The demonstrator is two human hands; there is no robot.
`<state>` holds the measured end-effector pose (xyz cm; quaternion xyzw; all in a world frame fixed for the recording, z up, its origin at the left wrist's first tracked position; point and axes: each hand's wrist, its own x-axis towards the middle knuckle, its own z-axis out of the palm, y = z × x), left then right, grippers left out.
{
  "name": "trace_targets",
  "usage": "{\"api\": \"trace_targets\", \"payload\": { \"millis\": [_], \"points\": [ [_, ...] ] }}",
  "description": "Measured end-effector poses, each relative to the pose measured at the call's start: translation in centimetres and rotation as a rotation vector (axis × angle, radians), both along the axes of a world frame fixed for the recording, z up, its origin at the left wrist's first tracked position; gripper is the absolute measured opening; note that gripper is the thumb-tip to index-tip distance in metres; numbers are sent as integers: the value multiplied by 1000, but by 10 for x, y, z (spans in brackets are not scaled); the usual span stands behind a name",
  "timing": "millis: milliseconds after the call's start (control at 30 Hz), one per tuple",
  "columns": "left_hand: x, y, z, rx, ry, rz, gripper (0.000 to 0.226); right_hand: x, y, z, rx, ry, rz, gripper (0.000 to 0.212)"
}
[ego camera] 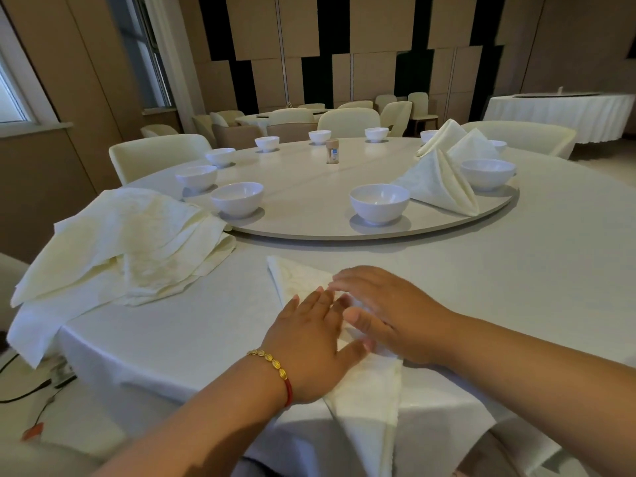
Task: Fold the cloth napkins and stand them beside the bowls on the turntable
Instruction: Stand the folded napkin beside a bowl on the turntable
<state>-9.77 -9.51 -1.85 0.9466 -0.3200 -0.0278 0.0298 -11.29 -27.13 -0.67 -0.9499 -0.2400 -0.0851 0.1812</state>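
Head view: napkin [364, 401] lies part-folded at the near worktop [516, 270] edge, one corner hanging over. Left hand [309, 342] and right hand [395, 315] rest flat on it, fingers spread, gripping nothing. Cloth looks light, soft, crease-holding; best pinched at corners or fold edges. Unfolded stack [124, 242] at left. Three finished napkins [437, 180] stand by bowls [380, 203] on the turntable [309, 187]. White tablecloth, smooth. Dim banquet room, chairs around.

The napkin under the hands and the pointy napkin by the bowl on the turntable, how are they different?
The napkin under the hands lies flat on the tablecloth; the pointy napkin stands upright on the turntable. The left hand and right hand press the flat one; nothing touches the standing one. Both are cream cloth.
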Motion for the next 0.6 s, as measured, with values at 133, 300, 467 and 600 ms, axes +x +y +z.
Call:
{"api": "trace_targets", "payload": {
  "millis": [133,300,467,600],
  "points": [
    [-1,-1,1,14,7,7,74,-1,0,3,-98,289,-35,80],
    [-2,0,1,40,20,23,75,-3,3,6,-248,363,-74,99],
    [-3,0,3,50,35,40,79,-4,5,7,-305,348,-74,101],
    [2,12,8,20,106,41,73,-3,4,6,-311,341,-62,98]
  ]
}}
